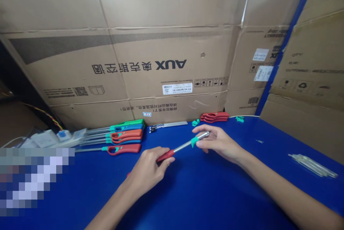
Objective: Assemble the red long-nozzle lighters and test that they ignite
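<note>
My left hand (154, 163) is closed around the red handle of a long-nosed gas lighter (182, 147), whose metal tube points up to the right. A small teal plastic piece (194, 141) sits around the tube near its tip. My right hand (217, 140) pinches this teal piece between thumb and fingers, by the tube's silver end. Part of the red handle is hidden under my left hand. Beyond the hands lie several loose teal pieces (196, 123) and a stack of red handles (214, 117).
Several lighters (125, 149) with coloured handles lie at the left, near a white power strip (47, 140). Metal tubes with wires (168, 125) lie along the cardboard wall (150, 43). Clear tubes (313, 165) lie at the right on the blue table (204, 194).
</note>
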`<action>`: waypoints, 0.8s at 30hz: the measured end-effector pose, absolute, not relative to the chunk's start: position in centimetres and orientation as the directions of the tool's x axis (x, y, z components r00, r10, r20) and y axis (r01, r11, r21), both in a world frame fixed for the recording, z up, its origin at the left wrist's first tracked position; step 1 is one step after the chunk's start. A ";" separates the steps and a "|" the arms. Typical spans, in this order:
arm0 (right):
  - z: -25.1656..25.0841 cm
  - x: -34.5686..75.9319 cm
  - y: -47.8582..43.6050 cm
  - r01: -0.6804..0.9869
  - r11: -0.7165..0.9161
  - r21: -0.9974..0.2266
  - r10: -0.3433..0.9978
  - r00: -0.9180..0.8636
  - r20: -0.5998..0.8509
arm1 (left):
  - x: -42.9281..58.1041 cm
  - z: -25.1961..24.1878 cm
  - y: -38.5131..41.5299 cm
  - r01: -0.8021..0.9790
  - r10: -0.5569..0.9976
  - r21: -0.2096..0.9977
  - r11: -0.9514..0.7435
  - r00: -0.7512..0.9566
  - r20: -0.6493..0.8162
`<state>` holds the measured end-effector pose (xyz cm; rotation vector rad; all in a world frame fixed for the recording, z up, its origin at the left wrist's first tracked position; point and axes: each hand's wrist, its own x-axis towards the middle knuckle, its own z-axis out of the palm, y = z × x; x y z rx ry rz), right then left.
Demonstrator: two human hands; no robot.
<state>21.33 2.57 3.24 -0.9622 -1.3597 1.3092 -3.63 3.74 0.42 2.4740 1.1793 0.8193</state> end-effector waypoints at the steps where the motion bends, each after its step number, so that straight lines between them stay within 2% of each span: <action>1: 2.7 21.1 2.7 -0.099 0.093 -0.991 0.974 -0.195 0.111 | -3.6 0.4 3.8 0.618 0.781 0.477 -0.625 0.495 0.381; 8: -0.4 18.7 2.8 -0.059 -0.011 -0.998 0.982 -0.190 0.001 | -3.3 0.8 3.3 0.572 0.802 0.566 -0.594 0.478 0.359; 14: 0.6 18.3 1.6 -0.206 0.026 -0.978 0.971 -0.229 0.074 | -2.8 0.9 2.9 0.562 0.805 0.582 -0.588 0.480 0.350; 20: -0.2 17.9 1.4 -0.074 0.013 -0.997 0.938 -0.343 0.038 | -2.5 0.8 2.9 0.520 0.825 0.642 -0.563 0.407 0.393; 24: -0.3 17.9 1.7 -0.112 0.089 -0.990 0.956 -0.269 0.116 | -2.5 0.6 2.8 0.522 0.823 0.641 -0.564 0.421 0.382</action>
